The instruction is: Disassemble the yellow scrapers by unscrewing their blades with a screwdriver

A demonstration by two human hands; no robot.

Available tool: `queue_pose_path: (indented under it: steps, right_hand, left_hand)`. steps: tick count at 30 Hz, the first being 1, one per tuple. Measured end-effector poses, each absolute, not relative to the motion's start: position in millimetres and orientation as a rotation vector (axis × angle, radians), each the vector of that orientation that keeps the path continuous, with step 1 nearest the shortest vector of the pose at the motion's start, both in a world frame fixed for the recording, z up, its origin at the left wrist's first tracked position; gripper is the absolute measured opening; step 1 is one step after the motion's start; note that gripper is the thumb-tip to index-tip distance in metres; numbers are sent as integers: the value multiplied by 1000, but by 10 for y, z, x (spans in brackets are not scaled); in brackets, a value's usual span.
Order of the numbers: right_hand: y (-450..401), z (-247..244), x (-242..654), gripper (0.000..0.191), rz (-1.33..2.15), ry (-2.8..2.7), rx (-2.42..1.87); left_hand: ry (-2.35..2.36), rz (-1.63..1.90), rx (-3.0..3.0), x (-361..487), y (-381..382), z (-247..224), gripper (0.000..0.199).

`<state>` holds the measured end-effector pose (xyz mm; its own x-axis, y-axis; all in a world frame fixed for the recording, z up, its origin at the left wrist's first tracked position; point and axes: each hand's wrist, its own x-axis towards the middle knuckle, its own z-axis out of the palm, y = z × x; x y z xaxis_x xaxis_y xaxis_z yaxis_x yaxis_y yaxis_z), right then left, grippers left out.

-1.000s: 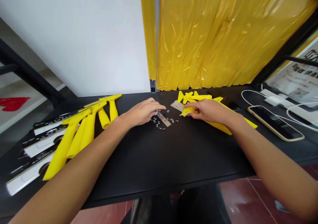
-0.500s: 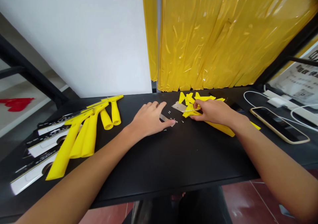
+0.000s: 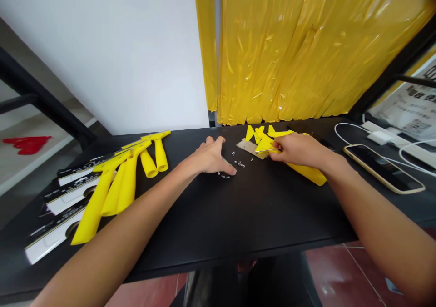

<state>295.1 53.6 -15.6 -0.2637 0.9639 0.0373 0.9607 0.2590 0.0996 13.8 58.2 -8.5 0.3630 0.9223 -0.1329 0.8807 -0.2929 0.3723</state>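
Your left hand [image 3: 211, 156] lies open on the black table [image 3: 265, 202], beside small screws [image 3: 235, 165]. Your right hand [image 3: 299, 149] pinches a thin metal pin [image 3: 269, 150] over yellow plastic pieces [image 3: 264, 144], right of a metal plate [image 3: 248, 147].

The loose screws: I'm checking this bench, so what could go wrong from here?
The left hand rests beside the small screws, so a slide could scatter them across the black table. The thin metal pin in the right hand could slip off the yellow pieces and jab the skin.
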Motion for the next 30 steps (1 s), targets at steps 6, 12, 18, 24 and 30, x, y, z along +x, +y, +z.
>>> queue_pose_path:
  steps: [6, 12, 18, 24, 30]
  right_hand:
    - [526, -135, 2980, 26, 170, 2471, 1911]
    - [519, -142, 2987, 32, 162, 2419, 1955]
    - [475, -99, 2884, 37, 206, 2499, 1985]
    - [288, -190, 2489, 26, -142, 3110, 1498]
    - [240, -468, 2154, 20, -182, 3094, 1485]
  left_hand:
    - [1477, 111, 2378, 114, 619, -99, 75]
    - [1600, 185, 2472, 175, 411, -139, 75]
    - [1535, 174, 2425, 115, 513, -157, 98]
    - [1532, 255, 2405, 85, 595, -174, 113]
    - [1514, 456, 2234, 27, 715, -249, 86]
